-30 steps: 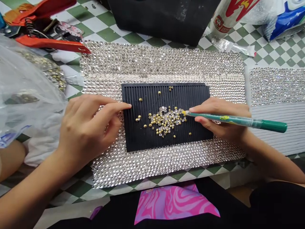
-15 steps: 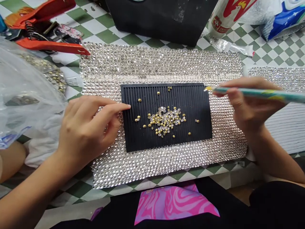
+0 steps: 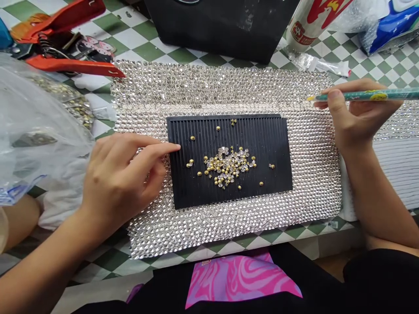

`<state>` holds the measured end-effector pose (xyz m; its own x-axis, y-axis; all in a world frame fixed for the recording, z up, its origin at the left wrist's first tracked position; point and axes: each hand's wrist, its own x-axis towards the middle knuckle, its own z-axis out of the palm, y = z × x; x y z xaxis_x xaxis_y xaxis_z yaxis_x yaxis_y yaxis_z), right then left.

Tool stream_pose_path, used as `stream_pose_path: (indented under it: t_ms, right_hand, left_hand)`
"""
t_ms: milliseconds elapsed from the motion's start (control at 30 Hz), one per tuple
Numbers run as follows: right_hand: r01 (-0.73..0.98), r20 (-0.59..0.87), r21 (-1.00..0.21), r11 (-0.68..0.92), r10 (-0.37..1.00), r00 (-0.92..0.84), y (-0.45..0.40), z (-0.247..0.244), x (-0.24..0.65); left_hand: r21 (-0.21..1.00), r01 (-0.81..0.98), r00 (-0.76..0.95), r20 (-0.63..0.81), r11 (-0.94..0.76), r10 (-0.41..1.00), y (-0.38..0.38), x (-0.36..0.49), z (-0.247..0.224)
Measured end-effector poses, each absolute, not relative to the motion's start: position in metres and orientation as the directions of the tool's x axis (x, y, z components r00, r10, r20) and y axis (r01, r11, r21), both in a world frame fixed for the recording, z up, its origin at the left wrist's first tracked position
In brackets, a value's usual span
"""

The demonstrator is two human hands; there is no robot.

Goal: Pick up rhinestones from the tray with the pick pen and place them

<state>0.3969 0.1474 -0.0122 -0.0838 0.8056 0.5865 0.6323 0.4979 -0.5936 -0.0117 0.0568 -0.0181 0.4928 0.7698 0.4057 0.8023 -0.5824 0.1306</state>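
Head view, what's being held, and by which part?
The right hand holds the green pen near its yellow tip; the left hand holds nothing visible, a fingertip on the black tray.

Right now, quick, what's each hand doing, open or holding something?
Left hand: loosely open, fingers partly curled, one resting at the left edge of the black ridged tray.
Right hand: closed around a green pen.
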Motion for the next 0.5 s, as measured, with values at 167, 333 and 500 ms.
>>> stream_pose_path:
  t_ms: [167,333,500]
  right_hand:
    - [0.630,0.582,-0.573,0.524,0.801,-0.137,0.1481,-0.0135,0.4002]
    - [0.668,0.558,-0.549,0.502,0.815,-0.153,0.1478,-0.0140,0.4036]
    - [0.679,0.567,-0.537,0.501,0.810,-0.149,0.1475,-0.0130,0.3998]
  left_hand:
    - [0.135,0.802,0.491,0.405,-0.582,0.771,0.0568,-0.0105,-0.0177]
    - [0.131,0.794,0.502,0.410,-0.594,0.762,0.0565,-0.0102,-0.0177]
    - [0.124,0.796,0.500,0.420,-0.593,0.758,0.0571,-0.0112,-0.0172]
